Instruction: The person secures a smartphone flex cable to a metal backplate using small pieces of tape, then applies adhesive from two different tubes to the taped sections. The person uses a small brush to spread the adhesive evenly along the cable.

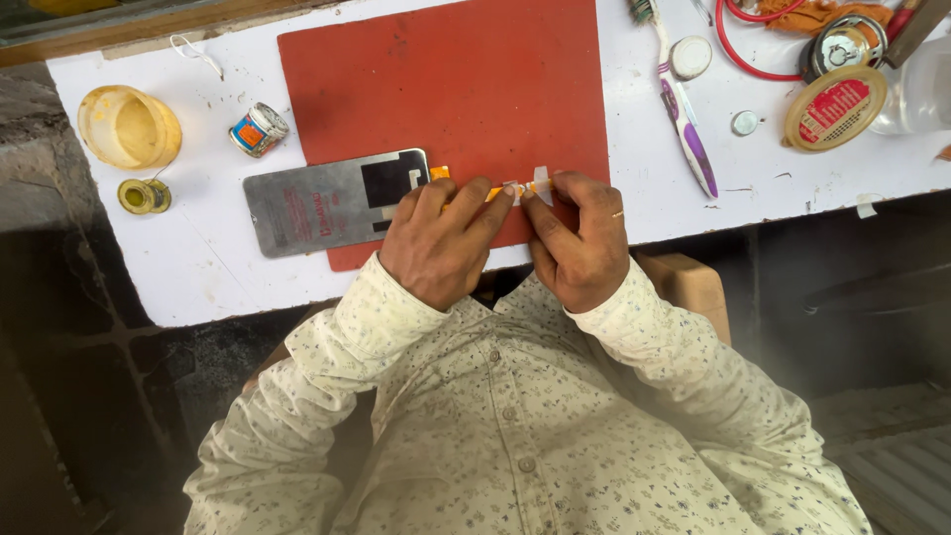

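I see my left hand (441, 243) and right hand (580, 243) both pinched shut on a thin orange strip (495, 193), pressed against the red mat (446, 89) at 6 o'clock on the desk (198, 267), apparently for steadiness.

Matt red mat (466, 79), brushed-metal plate (317, 203)

White surface (198, 267) carries a red mat (446, 79) at centre. Left end: yellow lidless jar (129, 126), small round tin (144, 195), small printed can (259, 129). Right of the mat: purple-and-white toothbrush (686, 124), white cap (690, 56). Far right corner: round red-labelled lid (835, 108), red cable (738, 45).
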`<act>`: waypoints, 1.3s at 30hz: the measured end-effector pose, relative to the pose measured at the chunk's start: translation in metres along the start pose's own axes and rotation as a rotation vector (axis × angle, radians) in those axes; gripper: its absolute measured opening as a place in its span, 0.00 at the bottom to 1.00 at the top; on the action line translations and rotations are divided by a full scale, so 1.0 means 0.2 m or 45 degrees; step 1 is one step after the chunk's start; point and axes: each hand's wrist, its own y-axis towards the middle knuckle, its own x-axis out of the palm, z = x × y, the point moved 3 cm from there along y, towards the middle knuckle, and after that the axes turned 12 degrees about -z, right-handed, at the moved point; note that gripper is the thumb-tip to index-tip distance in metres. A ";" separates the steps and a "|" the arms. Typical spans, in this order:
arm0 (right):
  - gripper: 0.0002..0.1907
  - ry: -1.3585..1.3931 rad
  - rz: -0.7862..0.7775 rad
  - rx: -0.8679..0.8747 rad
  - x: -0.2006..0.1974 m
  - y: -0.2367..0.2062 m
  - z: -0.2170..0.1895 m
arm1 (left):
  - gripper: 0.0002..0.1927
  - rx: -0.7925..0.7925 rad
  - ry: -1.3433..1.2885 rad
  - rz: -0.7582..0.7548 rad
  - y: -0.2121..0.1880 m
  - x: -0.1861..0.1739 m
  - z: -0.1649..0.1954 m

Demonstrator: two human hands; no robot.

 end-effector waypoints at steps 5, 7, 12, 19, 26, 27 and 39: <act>0.22 -0.032 -0.001 -0.023 0.00 -0.01 0.00 | 0.23 0.023 0.021 0.001 0.00 0.01 -0.01; 0.23 -0.033 -0.013 -0.034 0.00 -0.01 0.00 | 0.23 0.020 0.038 -0.007 0.00 0.01 -0.01; 0.24 -0.041 -0.015 -0.027 0.01 -0.03 0.01 | 0.22 0.021 0.058 -0.020 0.00 0.01 -0.02; 0.22 -0.034 0.004 -0.045 0.05 -0.04 0.05 | 0.20 0.001 0.072 -0.039 0.01 0.03 -0.02; 0.22 -0.057 -0.015 -0.037 0.06 -0.04 0.06 | 0.19 0.013 0.084 -0.037 0.01 0.05 -0.03; 0.22 -0.056 -0.014 -0.025 0.06 -0.04 0.06 | 0.19 0.012 0.083 -0.044 0.01 0.05 -0.03; 0.22 -0.066 0.054 0.011 0.06 -0.01 0.03 | 0.19 -0.010 0.074 -0.039 0.01 0.05 -0.02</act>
